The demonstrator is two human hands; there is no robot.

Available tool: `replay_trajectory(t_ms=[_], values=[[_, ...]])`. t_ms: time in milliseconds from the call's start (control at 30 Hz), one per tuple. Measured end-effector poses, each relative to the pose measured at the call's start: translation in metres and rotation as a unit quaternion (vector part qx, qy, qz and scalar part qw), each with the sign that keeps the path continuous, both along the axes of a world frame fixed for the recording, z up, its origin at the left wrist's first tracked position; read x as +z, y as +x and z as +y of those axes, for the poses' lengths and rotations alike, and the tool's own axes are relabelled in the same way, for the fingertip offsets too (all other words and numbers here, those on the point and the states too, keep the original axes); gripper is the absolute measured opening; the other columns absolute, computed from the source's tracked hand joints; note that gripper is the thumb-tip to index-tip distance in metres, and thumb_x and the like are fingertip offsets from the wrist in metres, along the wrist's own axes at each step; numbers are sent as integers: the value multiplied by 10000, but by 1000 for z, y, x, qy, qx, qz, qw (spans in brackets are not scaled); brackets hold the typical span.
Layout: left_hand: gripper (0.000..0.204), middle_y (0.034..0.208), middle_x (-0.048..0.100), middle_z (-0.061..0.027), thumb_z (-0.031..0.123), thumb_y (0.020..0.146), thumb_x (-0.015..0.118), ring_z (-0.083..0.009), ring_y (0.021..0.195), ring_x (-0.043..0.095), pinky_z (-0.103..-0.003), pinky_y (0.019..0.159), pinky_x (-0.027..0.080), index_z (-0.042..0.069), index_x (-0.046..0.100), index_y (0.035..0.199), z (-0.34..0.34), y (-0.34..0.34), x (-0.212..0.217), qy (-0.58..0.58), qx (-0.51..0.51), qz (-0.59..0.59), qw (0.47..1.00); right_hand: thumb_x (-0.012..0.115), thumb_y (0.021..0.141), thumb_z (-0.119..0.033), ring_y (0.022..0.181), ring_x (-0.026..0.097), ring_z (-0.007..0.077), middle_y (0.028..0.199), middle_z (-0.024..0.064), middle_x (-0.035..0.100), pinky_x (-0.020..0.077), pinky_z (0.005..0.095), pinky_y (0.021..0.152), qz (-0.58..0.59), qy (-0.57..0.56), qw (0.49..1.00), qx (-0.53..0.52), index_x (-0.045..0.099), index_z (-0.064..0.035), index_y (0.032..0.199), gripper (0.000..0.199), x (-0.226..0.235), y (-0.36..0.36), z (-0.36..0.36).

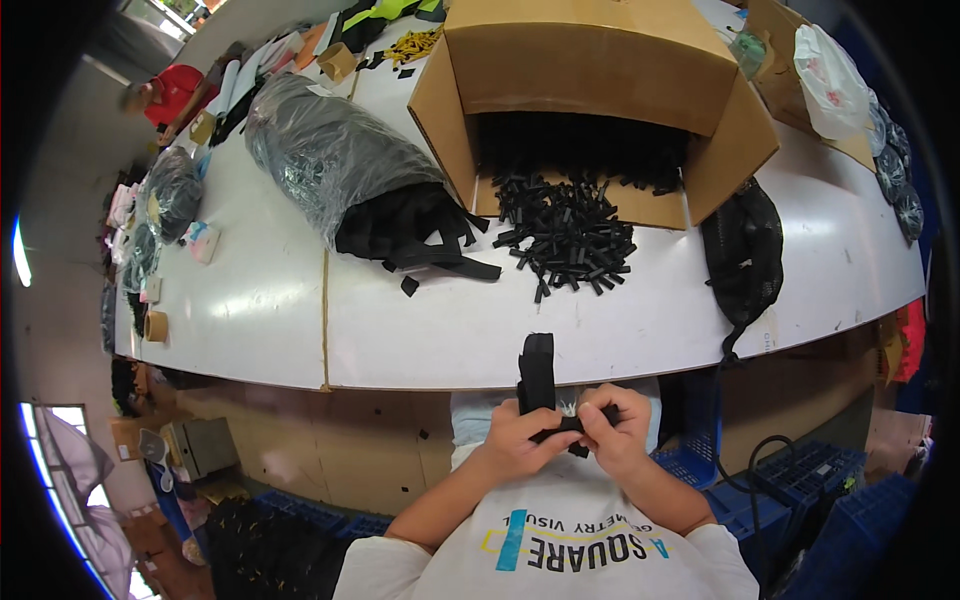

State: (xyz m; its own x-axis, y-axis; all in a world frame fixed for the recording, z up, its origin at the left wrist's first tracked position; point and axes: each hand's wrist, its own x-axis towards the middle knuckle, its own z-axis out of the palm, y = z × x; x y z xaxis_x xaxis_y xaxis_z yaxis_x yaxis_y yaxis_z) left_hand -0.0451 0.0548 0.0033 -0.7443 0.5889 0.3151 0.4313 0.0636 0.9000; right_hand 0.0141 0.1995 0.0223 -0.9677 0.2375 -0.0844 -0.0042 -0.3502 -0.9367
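Just in front of the table's near edge, my left hand (522, 437) and my right hand (615, 425) meet over a black fabric strap (537, 368). Both are closed, thumbs and fingers pinching the strap between them. One wide end of it stands up past my left fingers, over the table edge. A short dark piece shows between the two thumbs, too small to make out. Beyond my hands, a pile of short black pieces (570, 235) spills out of an open cardboard box (590, 65).
Left of the box lies a clear plastic bag (325, 140) with black straps (410, 235) coming out. A black mesh bag (745, 250) hangs over the table edge at right. Blue crates (810, 475) stand below. A person in red (180, 95) is at the far left.
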Motion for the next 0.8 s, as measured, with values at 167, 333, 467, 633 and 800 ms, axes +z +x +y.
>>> replay_trajectory(t_ms=[167, 333, 467, 633, 800], values=[[147, 646, 642, -84, -97, 664, 707, -137, 552, 596, -232, 530, 479, 4, 660, 760, 4, -1, 6, 71, 91, 1, 993, 662, 788, -101, 430, 422, 61, 491, 42, 511, 333, 227, 424, -23, 292, 953, 76, 572, -8, 708, 152, -2, -12, 17], [130, 645, 638, -80, -4, 687, 732, -162, 526, 595, -243, 507, 469, 37, 677, 798, 0, -3, -4, 21, 86, 0, 996, 689, 765, -180, 411, 466, 195, 486, 84, 495, 378, 316, 459, -75, 449, 890, -29, 596, -31, 851, 196, -21, -48, 49], [124, 644, 634, -79, 45, 700, 744, -176, 500, 589, -250, 499, 467, 43, 677, 805, -8, -6, 0, 4, 87, -17, 996, 652, 773, -142, 615, 585, 334, 653, 143, 589, 436, 420, 581, -148, 587, 792, -76, 564, -61, 978, 238, -53, -87, 97], [96, 666, 626, -93, -37, 671, 724, -156, 573, 598, -243, 550, 471, -18, 643, 720, -17, -5, -9, 42, 118, -62, 990, 622, 772, -98, 783, 601, 378, 819, 163, 622, 451, 458, 661, -95, 653, 750, -53, 495, -60, 977, 244, -75, -112, 100], [90, 784, 637, -107, -7, 702, 712, -156, 613, 587, -251, 556, 445, -18, 623, 706, -28, -7, -4, 35, 108, -88, 990, 612, 770, -66, 737, 571, 411, 738, 207, 587, 422, 471, 634, -89, 655, 750, -18, 461, -38, 926, 219, -74, -115, 99]])
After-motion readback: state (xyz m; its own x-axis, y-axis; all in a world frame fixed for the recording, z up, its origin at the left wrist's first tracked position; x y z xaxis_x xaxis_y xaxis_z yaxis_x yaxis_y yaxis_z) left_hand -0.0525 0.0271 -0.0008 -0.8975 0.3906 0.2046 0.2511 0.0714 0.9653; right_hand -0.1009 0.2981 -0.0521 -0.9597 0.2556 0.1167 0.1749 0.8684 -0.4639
